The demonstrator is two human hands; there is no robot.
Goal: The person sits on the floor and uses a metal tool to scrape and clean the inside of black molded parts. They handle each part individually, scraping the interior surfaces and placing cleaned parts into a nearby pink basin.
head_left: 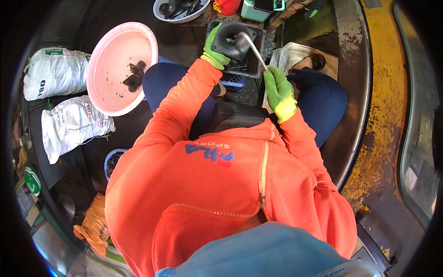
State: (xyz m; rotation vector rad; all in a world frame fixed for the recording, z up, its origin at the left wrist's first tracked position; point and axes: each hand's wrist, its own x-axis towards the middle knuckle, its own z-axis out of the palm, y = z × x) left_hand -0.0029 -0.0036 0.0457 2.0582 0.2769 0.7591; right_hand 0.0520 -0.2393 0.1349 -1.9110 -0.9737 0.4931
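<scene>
My left hand (213,51), in a green and yellow glove, is closed on the left side of a dark grey funnel-shaped part (221,38) with a square flange and holes at its corners. The part's round opening faces up. In a matching glove, my right hand (279,92) grips a pale metal rod (254,49) with a bent end. That end reaches into the opening; whether it touches the inner wall I cannot tell. Below the part is a grey tray (256,69) of small dark pieces, partly hidden by my left hand and the part.
A pink basin (102,69) with dark finned parts (135,76) stands left, beside white sacks (55,74). At the far side are a white bowl (184,18) of black parts, a red container (226,6) and a green box (254,13). Yellow worn metal (385,106) runs along the right.
</scene>
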